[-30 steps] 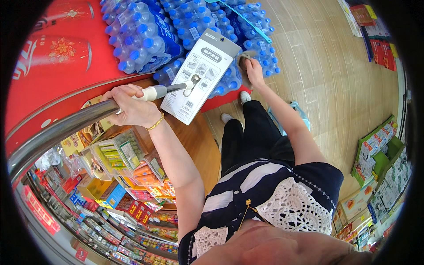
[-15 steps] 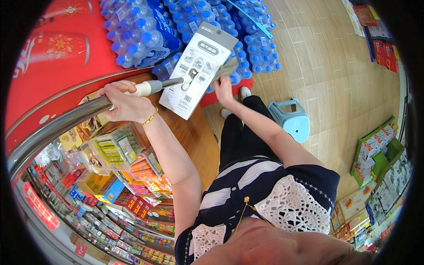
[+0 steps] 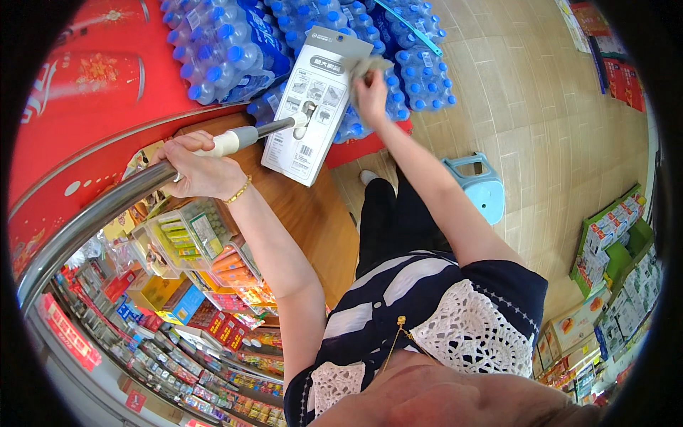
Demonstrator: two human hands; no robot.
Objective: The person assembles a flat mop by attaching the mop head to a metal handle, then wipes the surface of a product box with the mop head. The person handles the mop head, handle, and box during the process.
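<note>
My left hand (image 3: 206, 174) is wrapped round the metal pole (image 3: 107, 210) of a flat mop, just behind its white and grey collar (image 3: 235, 140). The pole's far end joins a flat mop head inside a white and grey package (image 3: 288, 156) with a cut-out in the middle. My right hand (image 3: 371, 103) is closed on a greyish cloth (image 3: 370, 67), somewhat blurred, at the package's upper right edge. Whether the cloth touches the package I cannot tell.
Shrink-wrapped packs of blue-capped bottles (image 3: 220, 53) stand beyond the package, with a light blue stick (image 3: 409, 28) on them. A wooden counter (image 3: 320, 228) lies below. Snack tubs (image 3: 188, 238) are at left, a blue stool (image 3: 486, 199) at right, boxed goods (image 3: 605, 242) farther right.
My right hand has moved up and slightly right with the cloth, along the package's edge. The package has shifted slightly upward; my left hand keeps its grip on the pole.
</note>
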